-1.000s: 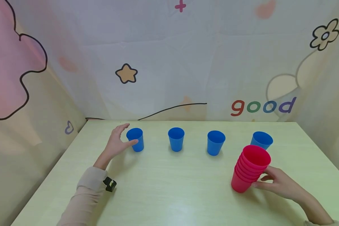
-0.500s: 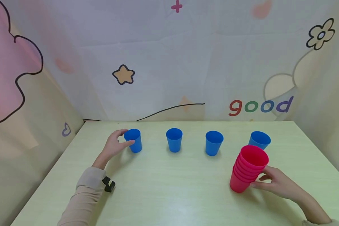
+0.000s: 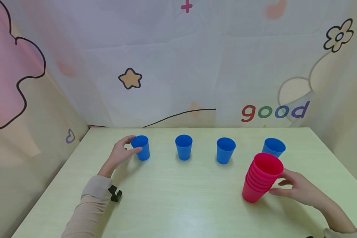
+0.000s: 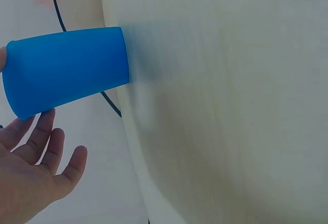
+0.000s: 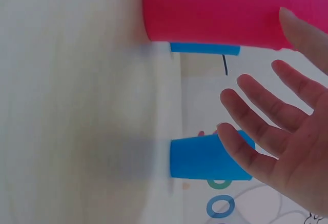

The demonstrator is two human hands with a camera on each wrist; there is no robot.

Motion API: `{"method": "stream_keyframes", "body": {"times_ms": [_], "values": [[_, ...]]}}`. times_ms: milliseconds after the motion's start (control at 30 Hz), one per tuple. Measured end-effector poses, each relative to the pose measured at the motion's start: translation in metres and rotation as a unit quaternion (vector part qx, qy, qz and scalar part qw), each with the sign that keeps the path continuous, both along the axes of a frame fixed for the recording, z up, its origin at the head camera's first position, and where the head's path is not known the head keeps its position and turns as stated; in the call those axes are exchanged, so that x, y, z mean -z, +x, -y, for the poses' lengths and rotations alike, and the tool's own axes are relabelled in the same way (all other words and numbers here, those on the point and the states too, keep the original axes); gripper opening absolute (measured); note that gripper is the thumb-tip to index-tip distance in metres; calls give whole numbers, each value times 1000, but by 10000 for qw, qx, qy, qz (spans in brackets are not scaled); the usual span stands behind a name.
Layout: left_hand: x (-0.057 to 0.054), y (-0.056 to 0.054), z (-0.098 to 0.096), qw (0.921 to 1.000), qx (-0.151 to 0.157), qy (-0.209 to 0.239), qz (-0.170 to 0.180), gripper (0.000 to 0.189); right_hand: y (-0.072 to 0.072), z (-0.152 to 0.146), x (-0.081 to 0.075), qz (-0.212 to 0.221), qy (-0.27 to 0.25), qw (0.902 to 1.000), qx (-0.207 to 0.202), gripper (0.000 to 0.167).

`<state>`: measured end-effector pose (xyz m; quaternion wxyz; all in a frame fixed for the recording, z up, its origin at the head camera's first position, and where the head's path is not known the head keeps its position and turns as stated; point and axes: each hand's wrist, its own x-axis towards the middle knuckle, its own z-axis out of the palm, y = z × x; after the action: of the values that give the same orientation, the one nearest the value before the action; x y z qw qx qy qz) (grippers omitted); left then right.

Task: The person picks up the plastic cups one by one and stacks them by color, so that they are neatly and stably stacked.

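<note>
My left hand (image 3: 119,157) is at the leftmost blue cup (image 3: 144,152), thumb and fingers on either side near its rim. In the left wrist view the cup (image 4: 66,70) stands upright on the table, with fingertips (image 4: 47,116) against its side. On the right stands a stack of nested red cups (image 3: 253,190), mouth up. My right hand (image 3: 303,190) is beside the stack with its fingers spread, and a gap shows between them and the cups. The right wrist view shows the thumb (image 5: 302,34) overlapping the red stack (image 5: 215,11), other fingers extended.
Two more blue cups, the second from left (image 3: 183,150) and the third (image 3: 225,153), stand in a row along the back of the table (image 3: 166,198). Another blue cup (image 3: 273,147) is partly hidden behind the red stack. A printed cloth (image 3: 178,76) hangs behind.
The left hand has closed in on the leftmost blue cup, its fingers lowering to the rim. The right hand has drawn slightly right, loosening from the red stack, which stays put.
</note>
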<state>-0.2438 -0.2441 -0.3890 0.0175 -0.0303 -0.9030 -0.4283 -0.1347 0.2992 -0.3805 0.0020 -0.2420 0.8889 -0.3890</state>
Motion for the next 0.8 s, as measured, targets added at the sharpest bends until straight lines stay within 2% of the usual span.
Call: {"method": "stream_keyframes", "body": {"times_ms": [300, 500, 667, 800], "values": [[0, -1, 0, 10000, -14, 48, 34, 67, -10, -19, -13, -300, 83, 9965, 777, 53], [0, -2, 1, 10000, -23, 44, 3, 67, -22, -30, -13, -550, 52, 9887, 1390, 52], [1, -2, 1, 10000, -3, 71, -38, 67, -33, -37, -12, -466, -12, 9800, 1933, 58], [1, -2, 1, 9999, 5, 82, -72, 66, -47, -46, -4, -313, -83, 9763, 2141, 66]]}}
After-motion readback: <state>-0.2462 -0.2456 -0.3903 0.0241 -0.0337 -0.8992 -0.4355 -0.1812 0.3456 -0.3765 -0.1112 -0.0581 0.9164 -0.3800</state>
